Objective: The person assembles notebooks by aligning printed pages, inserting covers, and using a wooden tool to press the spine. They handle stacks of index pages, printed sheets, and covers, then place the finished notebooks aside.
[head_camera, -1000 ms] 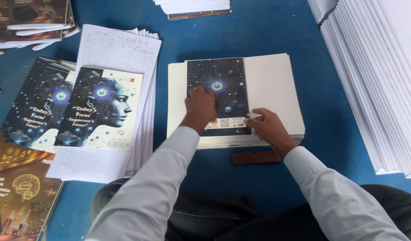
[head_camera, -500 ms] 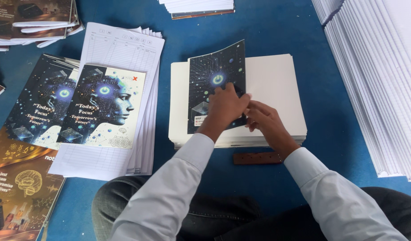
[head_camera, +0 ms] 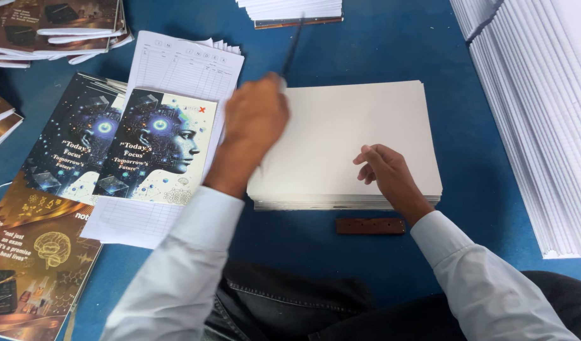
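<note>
**Hands over a stack of blank white sheets on a blue table**

Seen from above, a person in a pale long-sleeved shirt sits at a blue table [head_camera: 379,50]. Directly ahead lies a thick stack [head_camera: 360,126] of plain white sheets, lying flat and square to the person.

The left hand [head_camera: 252,123] is raised over the stack's left edge, at about 9 o'clock from the stack's middle. It is blurred, with its back to the camera, so whether its fingers are apart or closed cannot be told. A thin dark sliver [head_camera: 292,47] rises from it toward 12 o'clock; it looks like a cover seen edge-on, but the blur makes this uncertain.

The right hand [head_camera: 386,169] rests on the stack near its front edge, at about 5 o'clock from the middle. Its fingers are loosely curled and a little apart, gripping nothing.

Just beyond the stack's front edge, at 6 o'clock, lies a small brown block [head_camera: 370,226] on the table.

At 9 o'clock, well to the left, lie printed covers [head_camera: 155,145] (dark blue, showing a face in profile), on top of ruled pages [head_camera: 183,66]. At 3 o'clock runs a long fanned row of white paper [head_camera: 537,120]. At 12 o'clock is another small pile [head_camera: 290,9].
</note>
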